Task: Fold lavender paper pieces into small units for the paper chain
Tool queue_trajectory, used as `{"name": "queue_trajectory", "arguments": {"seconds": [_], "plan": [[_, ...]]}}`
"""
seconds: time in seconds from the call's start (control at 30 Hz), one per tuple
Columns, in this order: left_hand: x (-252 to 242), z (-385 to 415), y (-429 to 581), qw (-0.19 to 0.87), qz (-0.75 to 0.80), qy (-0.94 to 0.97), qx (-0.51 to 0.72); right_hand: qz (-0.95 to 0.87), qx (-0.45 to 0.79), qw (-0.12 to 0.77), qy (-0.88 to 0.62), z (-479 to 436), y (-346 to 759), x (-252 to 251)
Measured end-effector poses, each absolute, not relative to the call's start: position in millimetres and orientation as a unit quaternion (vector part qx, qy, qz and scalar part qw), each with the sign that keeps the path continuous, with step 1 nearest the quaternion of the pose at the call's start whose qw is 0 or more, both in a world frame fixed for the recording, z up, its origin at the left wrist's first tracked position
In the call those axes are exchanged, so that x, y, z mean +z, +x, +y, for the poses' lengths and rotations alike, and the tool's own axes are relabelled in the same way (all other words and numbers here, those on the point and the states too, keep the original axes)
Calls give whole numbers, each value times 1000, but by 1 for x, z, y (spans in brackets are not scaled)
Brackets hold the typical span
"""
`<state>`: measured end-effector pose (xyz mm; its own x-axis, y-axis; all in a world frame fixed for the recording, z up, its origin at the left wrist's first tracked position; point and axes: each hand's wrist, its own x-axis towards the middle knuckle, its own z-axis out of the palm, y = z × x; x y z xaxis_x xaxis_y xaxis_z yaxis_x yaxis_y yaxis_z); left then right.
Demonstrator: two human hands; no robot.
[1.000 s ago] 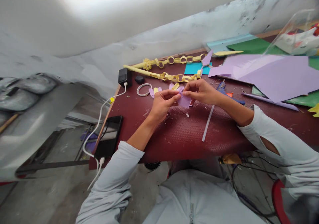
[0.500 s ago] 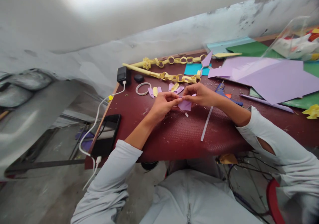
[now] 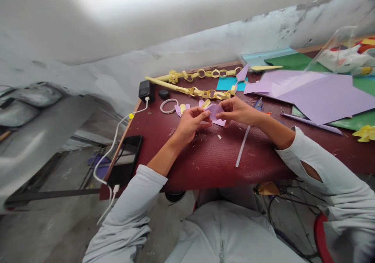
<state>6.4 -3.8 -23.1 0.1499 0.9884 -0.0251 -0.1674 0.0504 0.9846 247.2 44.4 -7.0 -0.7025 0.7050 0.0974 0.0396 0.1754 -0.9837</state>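
Note:
A small piece of purple paper (image 3: 215,111) is held between both hands above the dark red table (image 3: 202,165). My left hand (image 3: 193,123) pinches its left side with thumb and fingers. At its right side my right hand (image 3: 234,112) grips it the same way. Just behind the hands lie small purple and yellow paper pieces (image 3: 183,108). A white ring (image 3: 169,106) is to their left. In front of my right hand lies a thin pale strip (image 3: 243,146), near a blue glue gun (image 3: 258,104) partly hidden by my right forearm.
Yellow paper chains (image 3: 209,94) stretch along the back, beside a blue paper (image 3: 227,84). Large purple sheets (image 3: 319,95) and green sheets cover the right. At the left are a black power bank (image 3: 145,90), a white cable (image 3: 117,126) and a black phone (image 3: 127,157).
The purple paper has been turned and raised between the fingers, showing a wider, rounder face. Both hands have shifted only slightly, and the camera view has moved a little.

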Motion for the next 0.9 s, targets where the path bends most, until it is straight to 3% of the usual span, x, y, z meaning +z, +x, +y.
{"name": "queue_trajectory", "arguments": {"seconds": [0.17,0.9], "plan": [[-21,-7,7,581,433,535,435,-710,574,298,-279,48,251,-8],[-31,-3,4,606,409,557,393,-662,639,299,-254,49,252,-8]]}}
